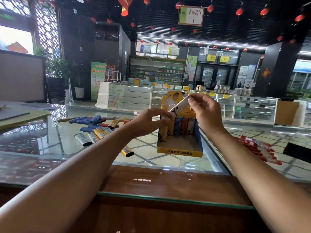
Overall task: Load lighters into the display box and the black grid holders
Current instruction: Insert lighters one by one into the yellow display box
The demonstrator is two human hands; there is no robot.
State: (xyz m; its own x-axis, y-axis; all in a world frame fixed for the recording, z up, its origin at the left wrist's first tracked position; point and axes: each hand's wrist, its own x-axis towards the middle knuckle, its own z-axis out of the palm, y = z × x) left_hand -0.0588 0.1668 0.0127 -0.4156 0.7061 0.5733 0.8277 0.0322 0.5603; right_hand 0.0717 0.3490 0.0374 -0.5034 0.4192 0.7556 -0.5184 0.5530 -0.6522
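Shop interior is filling the background. A dark slatted ceiling [168, 22] is carrying red lanterns [239, 12]. Stocked shelves [157, 71] and glass showcases [131, 96] are sitting far beyond the fingers, with potted plants [57, 71] standing far to their left.

Glass countertop [50, 145] is running under both forearms and reflecting a lattice pattern. A wooden strip [168, 180] is lying nearer the person than the fingers.

Yellow display box [180, 153] is standing upright on the glass, directly below the fingers of both hands. A back row of lighters [182, 126] (yellow, blue, red, silver) is standing upright in it. The front part is showing cardboard floor.

Loose lighters [97, 126] are lying scattered on the glass left of the left-hand fingers, a mix of blue, gold and silver. One gold lighter [127, 151] is sticking out beside the left forearm, below those fingers. Red lighters [257, 148] are lying in a row down-right of the right-hand fingers; cannot tell if on or under the glass.

Right hand [207, 111] is holding a white lighter [180, 105] tilted above the box, with thumb and fingers [199, 98] clamped on its upper end. Left hand [149, 121] is curling in, index tip meeting the lighter's lower end. Cannot tell whether it is gripping or only touching.
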